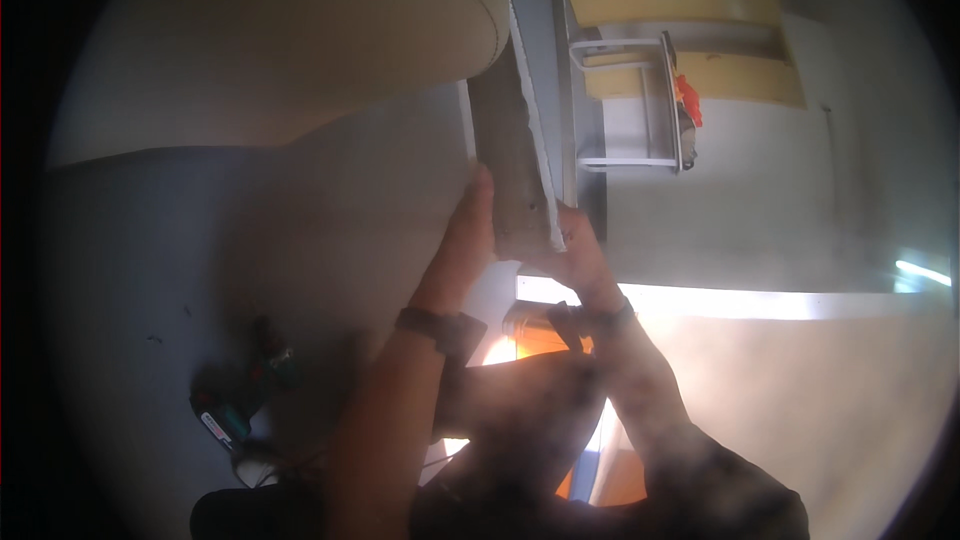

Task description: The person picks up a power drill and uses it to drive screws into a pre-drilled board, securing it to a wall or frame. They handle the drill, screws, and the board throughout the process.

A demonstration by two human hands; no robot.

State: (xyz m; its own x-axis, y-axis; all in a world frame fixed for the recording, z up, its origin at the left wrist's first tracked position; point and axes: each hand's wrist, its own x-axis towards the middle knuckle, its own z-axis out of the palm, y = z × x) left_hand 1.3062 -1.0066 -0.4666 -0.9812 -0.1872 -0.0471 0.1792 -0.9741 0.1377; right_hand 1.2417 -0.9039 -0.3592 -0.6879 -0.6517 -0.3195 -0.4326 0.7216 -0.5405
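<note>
While left hand (463,245) and right hand (586,258) grip a long grey-brown board (512,175) near its end, steadying appears underway; moving demands even support.

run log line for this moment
board: held at near end; left hand: left side; right hand: right side; green-black tool: lower left

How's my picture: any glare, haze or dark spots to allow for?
Head view: glare burns out the white strip right of centre; haze veils the lower right; the grey board looks soft; shadow dims the power tool at lower left; fisheye corners go black.
</note>
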